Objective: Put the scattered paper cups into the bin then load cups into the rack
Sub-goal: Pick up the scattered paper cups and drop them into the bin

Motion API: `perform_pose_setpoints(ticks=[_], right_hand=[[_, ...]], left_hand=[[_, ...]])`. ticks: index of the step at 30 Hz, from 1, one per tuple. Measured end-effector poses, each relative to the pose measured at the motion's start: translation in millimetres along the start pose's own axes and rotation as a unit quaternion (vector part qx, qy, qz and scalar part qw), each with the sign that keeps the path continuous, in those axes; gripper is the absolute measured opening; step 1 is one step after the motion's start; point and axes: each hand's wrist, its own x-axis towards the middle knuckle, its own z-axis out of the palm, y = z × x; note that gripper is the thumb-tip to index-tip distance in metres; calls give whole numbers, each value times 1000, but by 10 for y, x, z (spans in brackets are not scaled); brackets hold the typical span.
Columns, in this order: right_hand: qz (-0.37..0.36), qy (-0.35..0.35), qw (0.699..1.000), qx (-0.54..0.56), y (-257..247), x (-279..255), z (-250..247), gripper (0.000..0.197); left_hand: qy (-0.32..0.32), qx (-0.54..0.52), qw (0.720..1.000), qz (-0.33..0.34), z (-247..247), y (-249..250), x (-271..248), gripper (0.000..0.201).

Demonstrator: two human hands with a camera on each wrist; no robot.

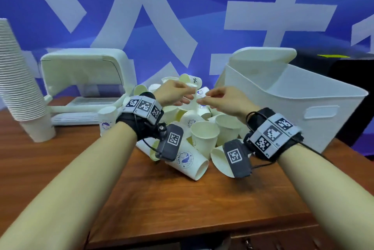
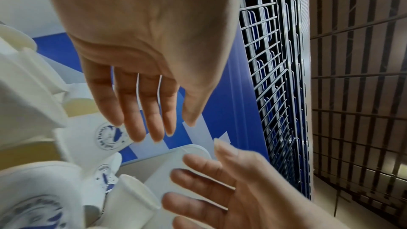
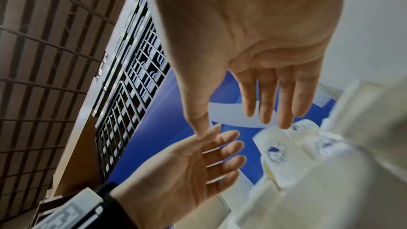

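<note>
1. The left hand [image 1: 172, 91] and right hand [image 1: 224, 100] hover close together above the heap of paper cups [image 1: 204, 136], fingers straight and relaxed, holding nothing.
2. The cups lie scattered in the middle of the wooden table [image 1: 182, 209].
3. The white bin [image 1: 303, 108] stands right of the heap.
4. The white rack [image 1: 85, 79] stands left, beside a tall cup stack [image 1: 18, 79].

On the table [image 1: 182, 205], the cup pile [image 1: 194, 128] lies between rack [image 1: 85, 79] at left and bin [image 1: 293, 104] at right.
</note>
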Motion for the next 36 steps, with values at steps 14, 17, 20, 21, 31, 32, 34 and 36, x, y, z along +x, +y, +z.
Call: perform_pose_setpoints(ticks=[14, 17, 20, 21, 31, 32, 34, 36], right_hand=[[-52, -142, 977, -148, 238, -191, 228, 90], [-57, -143, 962, -226, 269, -176, 251, 97], [-46, -132, 951, -277, 310, -128, 287, 101], [-42, -128, 949, -286, 319, -111, 300, 100], [-39, -102, 956, -271, 321, -40, 308, 94], [-39, -98, 958, -265, 318, -40, 305, 93], [-35, -92, 963, -250, 319, -34, 310, 93], [-34, -85, 969, -230, 319, -36, 314, 94]], left_hand=[[-148, 55, 987, 21, 84, -449, -341, 12], [-169, 78, 982, 25, 92, -476, -379, 30], [-166, 108, 980, 28, 94, -498, -407, 51], [-179, 128, 975, 25, 85, -501, -418, 57], [-232, 396, 887, 40, 91, -518, -433, 71], [-230, 413, 880, 35, 99, -523, -423, 74], [-225, 420, 879, 30, 115, -528, -397, 75], [-226, 399, 888, 25, 117, -510, -376, 73]])
